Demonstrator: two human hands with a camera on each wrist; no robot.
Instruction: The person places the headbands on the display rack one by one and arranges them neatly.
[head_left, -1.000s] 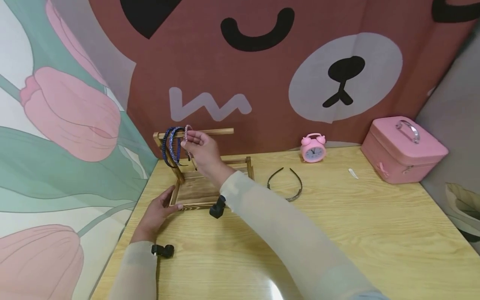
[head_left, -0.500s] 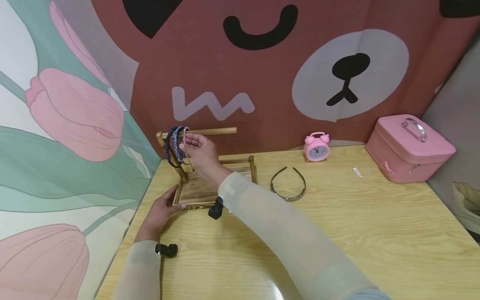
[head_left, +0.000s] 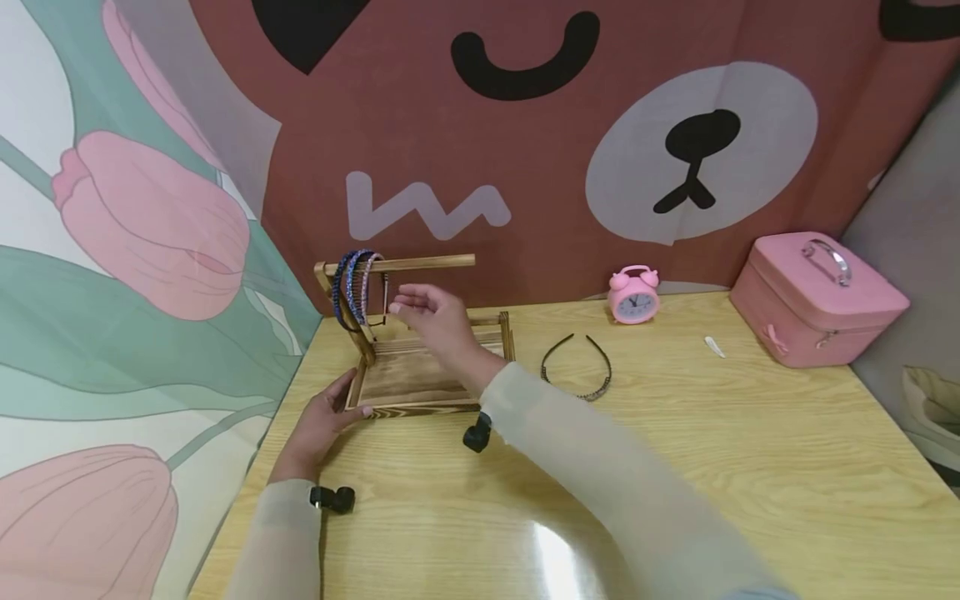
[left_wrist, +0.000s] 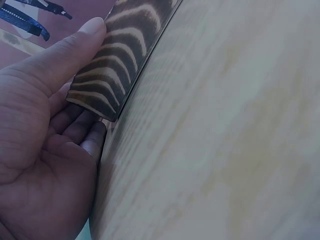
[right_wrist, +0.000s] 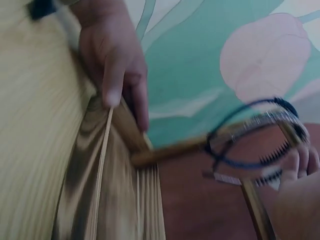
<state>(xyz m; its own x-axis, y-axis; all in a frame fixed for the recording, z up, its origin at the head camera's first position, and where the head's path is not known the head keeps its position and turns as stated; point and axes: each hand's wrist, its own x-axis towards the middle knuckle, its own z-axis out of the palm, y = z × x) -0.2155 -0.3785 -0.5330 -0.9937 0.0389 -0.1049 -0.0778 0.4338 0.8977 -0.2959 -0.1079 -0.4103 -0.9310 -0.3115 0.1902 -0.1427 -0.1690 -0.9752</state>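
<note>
My left hand point(head_left: 315, 429) grips the front left corner of a wooden stand point(head_left: 393, 385); in the left wrist view the thumb point(left_wrist: 82, 42) lies along its striped front edge. Several headbands hang near the post end of the stand's upper bar point(head_left: 435, 262): a dark blue one point(head_left: 337, 292), a glittery blue one point(head_left: 350, 287) and a pink one point(head_left: 366, 287). Just right of them, my right hand point(head_left: 446, 329) is raised over the base, its fingers loosely bent and holding nothing. Blur softens the headbands in the right wrist view.
Right of the stand, a dark headband point(head_left: 607, 362) lies on the wooden table point(head_left: 675, 467). Farther back are a pink alarm clock point(head_left: 634, 304), a small white clip point(head_left: 714, 347) and a pink case point(head_left: 817, 308). A bear-print curtain point(head_left: 525, 167) hangs behind.
My right hand has let go of the pink headband, which now hangs on the bar beside the blue ones, and has drawn back to the right. My left hand keeps its hold.
</note>
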